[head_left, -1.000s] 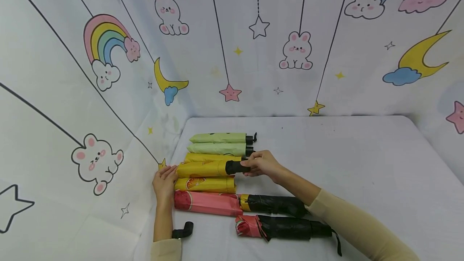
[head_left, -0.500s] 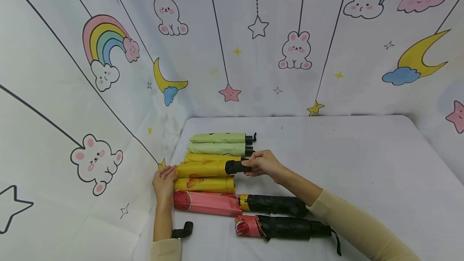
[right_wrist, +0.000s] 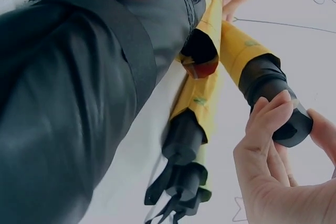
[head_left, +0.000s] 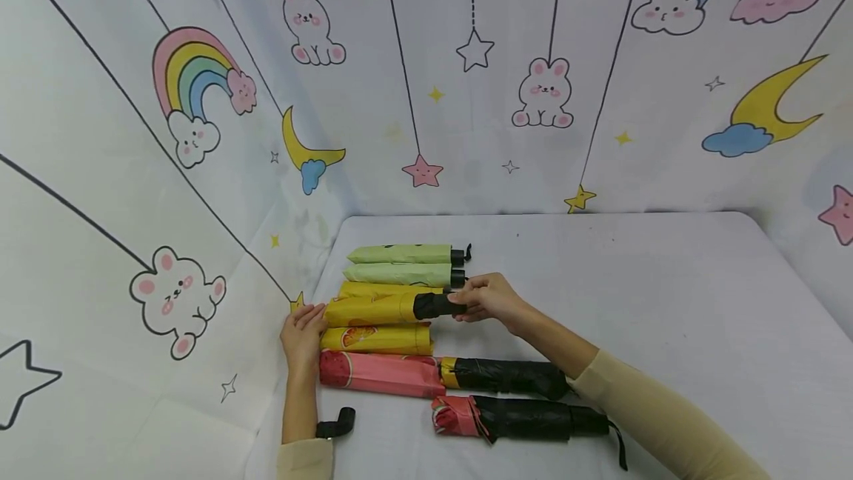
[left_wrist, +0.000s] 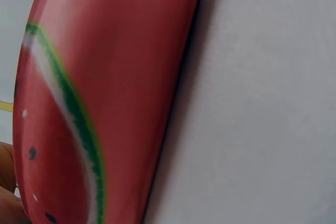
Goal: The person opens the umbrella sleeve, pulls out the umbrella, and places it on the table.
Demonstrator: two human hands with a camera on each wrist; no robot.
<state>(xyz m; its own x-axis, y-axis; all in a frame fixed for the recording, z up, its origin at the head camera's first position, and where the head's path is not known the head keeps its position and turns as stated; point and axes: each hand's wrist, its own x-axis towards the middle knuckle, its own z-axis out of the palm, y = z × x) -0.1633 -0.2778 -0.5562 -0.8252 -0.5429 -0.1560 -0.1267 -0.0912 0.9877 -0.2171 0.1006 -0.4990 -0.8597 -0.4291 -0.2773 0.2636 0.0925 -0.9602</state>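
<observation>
Both hands hold a folded umbrella in a yellow cover, lying across the row. My right hand pinches its black handle between thumb and fingers at the right end. At the opposite end, my left hand grips the tip of the yellow cover. Just in front lies a yellow cover with an orange-slice print, its dark mouth showing in the right wrist view. A pink watermelon cover comes nearest, filling much of the left wrist view, where only a sliver of the left fingers shows.
Behind lie another yellow-covered umbrella and two light green ones. Toward the front right are a black umbrella with a yellow end and one with a red end. White cloth covers the table.
My right hand has shifted slightly to the right and up, the black handle in its fingers. My left hand and the other umbrellas have stayed in place.
</observation>
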